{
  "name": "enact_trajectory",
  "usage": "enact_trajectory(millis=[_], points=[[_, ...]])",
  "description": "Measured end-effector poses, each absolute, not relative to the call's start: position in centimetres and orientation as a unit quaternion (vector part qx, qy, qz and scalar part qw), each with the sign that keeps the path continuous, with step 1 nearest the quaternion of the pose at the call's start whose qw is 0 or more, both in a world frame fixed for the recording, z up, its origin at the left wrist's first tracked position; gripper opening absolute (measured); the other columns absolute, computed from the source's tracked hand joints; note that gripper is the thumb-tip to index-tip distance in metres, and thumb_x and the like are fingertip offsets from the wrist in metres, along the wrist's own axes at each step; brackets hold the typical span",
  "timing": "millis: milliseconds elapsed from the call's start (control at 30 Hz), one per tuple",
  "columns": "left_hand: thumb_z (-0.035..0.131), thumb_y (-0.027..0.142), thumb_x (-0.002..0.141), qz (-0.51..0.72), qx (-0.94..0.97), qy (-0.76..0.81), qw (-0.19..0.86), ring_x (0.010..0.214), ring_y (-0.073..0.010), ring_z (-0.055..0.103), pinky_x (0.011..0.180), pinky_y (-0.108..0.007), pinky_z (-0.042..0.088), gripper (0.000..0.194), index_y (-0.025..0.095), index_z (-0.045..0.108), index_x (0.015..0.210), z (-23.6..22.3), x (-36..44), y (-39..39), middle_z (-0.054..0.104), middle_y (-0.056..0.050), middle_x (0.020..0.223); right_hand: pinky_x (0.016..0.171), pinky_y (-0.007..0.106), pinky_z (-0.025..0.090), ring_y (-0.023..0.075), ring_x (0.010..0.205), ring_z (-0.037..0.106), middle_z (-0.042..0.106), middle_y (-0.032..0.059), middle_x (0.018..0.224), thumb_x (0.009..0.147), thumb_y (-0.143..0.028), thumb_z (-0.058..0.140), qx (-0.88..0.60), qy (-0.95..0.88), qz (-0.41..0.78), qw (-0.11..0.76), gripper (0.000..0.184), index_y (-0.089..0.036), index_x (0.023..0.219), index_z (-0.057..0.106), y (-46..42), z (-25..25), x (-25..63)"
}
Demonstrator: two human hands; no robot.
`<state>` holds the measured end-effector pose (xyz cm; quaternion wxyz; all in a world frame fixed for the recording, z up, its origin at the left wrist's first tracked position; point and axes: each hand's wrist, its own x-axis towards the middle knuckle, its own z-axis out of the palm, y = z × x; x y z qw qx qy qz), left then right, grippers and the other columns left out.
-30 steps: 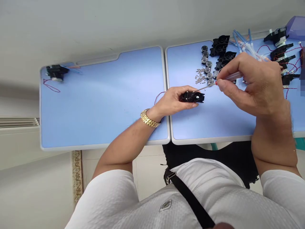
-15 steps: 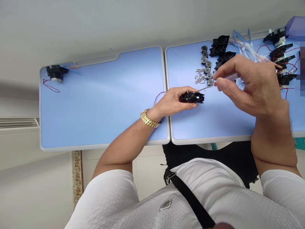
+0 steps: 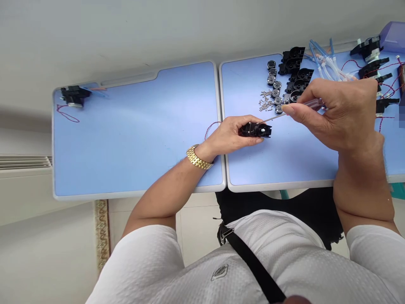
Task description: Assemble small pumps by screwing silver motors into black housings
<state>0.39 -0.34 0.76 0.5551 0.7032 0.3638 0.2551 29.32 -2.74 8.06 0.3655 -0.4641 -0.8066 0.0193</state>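
Between the thumb and fingers of my left hand (image 3: 229, 134) sits a small black motor housing (image 3: 255, 129) with a white pin on its end. A red wire (image 3: 211, 126) trails from behind that hand. My right hand (image 3: 344, 109) grips a screwdriver (image 3: 311, 104) by its clear reddish handle. The thin shaft slants down to the left, and its tip meets the upper edge of the housing. Whether a screw sits under the tip is too small to tell. Just above lie loose screws (image 3: 266, 101) and a column of round metal-and-black parts (image 3: 272, 79).
Black plastic shells (image 3: 292, 59) stand behind my right hand, next to a bundle of clear and blue tubes (image 3: 327, 63). Wired black assemblies (image 3: 368, 48) line the right side, near a purple bin (image 3: 394, 37). Another assembly (image 3: 74, 96) lies at the far left of the blue tables (image 3: 136, 135).
My right hand has shifted slightly right, its fingers moving along the screwdriver handle, showing more of the black shells. My left hand and the housing have stayed in place.
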Motion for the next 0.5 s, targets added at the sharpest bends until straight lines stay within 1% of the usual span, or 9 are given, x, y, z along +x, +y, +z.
enact_trajectory(millis=[67, 133, 200, 267, 333, 400, 433, 500], points=[[0.103, 0.056, 0.086, 0.253, 0.704, 0.367, 0.553, 0.097, -0.0202, 0.079, 0.09, -0.03, 0.065, 0.057, 0.017, 0.091, 0.126, 0.74, 0.39, -0.33, 0.089, -0.009, 0.112, 0.063, 0.039, 0.048, 0.0204, 0.063, 0.072, 0.077, -0.0041, 0.071, 0.117, -0.064, 0.068, -0.471, -0.813, 0.033, 0.342, 0.045, -0.03, 0.088, 0.07, -2.86, 8.3, 29.21], [0.103, 0.056, 0.086, 0.252, 0.704, 0.37, 0.551, 0.097, -0.0204, 0.079, 0.089, -0.03, 0.065, 0.057, 0.018, 0.091, 0.126, 0.74, 0.39, -0.32, 0.089, -0.009, 0.111, 0.071, 0.039, 0.057, 0.0213, 0.076, 0.081, 0.084, -0.0039, 0.086, 0.118, -0.056, 0.064, -0.456, -0.817, 0.076, 0.343, 0.032, -0.032, 0.099, 0.071, -3.0, 8.62, 29.01], [0.103, 0.055, 0.086, 0.254, 0.702, 0.37, 0.552, 0.096, -0.0201, 0.079, 0.09, -0.03, 0.065, 0.056, 0.018, 0.092, 0.127, 0.74, 0.39, -0.33, 0.089, -0.009, 0.111, 0.077, 0.04, 0.063, 0.0224, 0.085, 0.085, 0.088, -0.0031, 0.098, 0.113, -0.045, 0.067, -0.435, -0.814, 0.124, 0.365, 0.014, -0.034, 0.105, 0.07, -3.12, 8.9, 28.8], [0.103, 0.055, 0.086, 0.256, 0.701, 0.37, 0.554, 0.096, -0.0201, 0.079, 0.09, -0.03, 0.065, 0.056, 0.018, 0.092, 0.127, 0.71, 0.4, -0.33, 0.089, -0.009, 0.111, 0.079, 0.042, 0.066, 0.0248, 0.085, 0.085, 0.089, -0.0015, 0.101, 0.107, -0.04, 0.071, -0.432, -0.805, 0.152, 0.377, 0.005, -0.035, 0.105, 0.07, -3.2, 9.05, 28.67], [0.103, 0.056, 0.085, 0.256, 0.7, 0.369, 0.555, 0.097, -0.0205, 0.079, 0.09, -0.03, 0.065, 0.057, 0.019, 0.092, 0.127, 0.69, 0.41, -0.33, 0.09, -0.009, 0.112, 0.078, 0.045, 0.066, 0.0272, 0.083, 0.084, 0.089, -0.0005, 0.098, 0.105, -0.04, 0.074, -0.447, -0.801, 0.154, 0.368, 0.006, -0.035, 0.102, 0.071, -3.21, 9.01, 28.7], [0.103, 0.057, 0.086, 0.254, 0.702, 0.367, 0.554, 0.098, -0.0207, 0.08, 0.09, -0.03, 0.065, 0.057, 0.019, 0.091, 0.127, 0.7, 0.41, -0.32, 0.09, -0.009, 0.113, 0.078, 0.044, 0.066, 0.0273, 0.082, 0.084, 0.088, -0.0015, 0.093, 0.106, -0.044, 0.076, -0.448, -0.8, 0.151, 0.369, 0.011, -0.034, 0.1, 0.072, -3.12, 8.77, 28.88], [0.103, 0.057, 0.086, 0.253, 0.704, 0.366, 0.554, 0.098, -0.0207, 0.08, 0.091, -0.03, 0.065, 0.057, 0.018, 0.091, 0.127, 0.72, 0.42, -0.32, 0.09, -0.01, 0.114, 0.076, 0.043, 0.064, 0.0266, 0.081, 0.084, 0.087, -0.0022, 0.09, 0.107, -0.045, 0.078, -0.446, -0.8, 0.143, 0.375, 0.015, -0.034, 0.099, 0.073, -3.05, 8.6, 29.01], [0.103, 0.057, 0.086, 0.251, 0.706, 0.365, 0.552, 0.099, -0.0206, 0.081, 0.091, -0.03, 0.065, 0.057, 0.018, 0.091, 0.127, 0.8, 0.42, -0.31, 0.09, -0.01, 0.115, 0.068, 0.04, 0.056, 0.0242, 0.071, 0.08, 0.082, -0.0035, 0.079, 0.108, -0.051, 0.082, -0.444, -0.801, 0.105, 0.388, 0.025, -0.032, 0.094, 0.073, -2.89, 8.3, 29.24]])
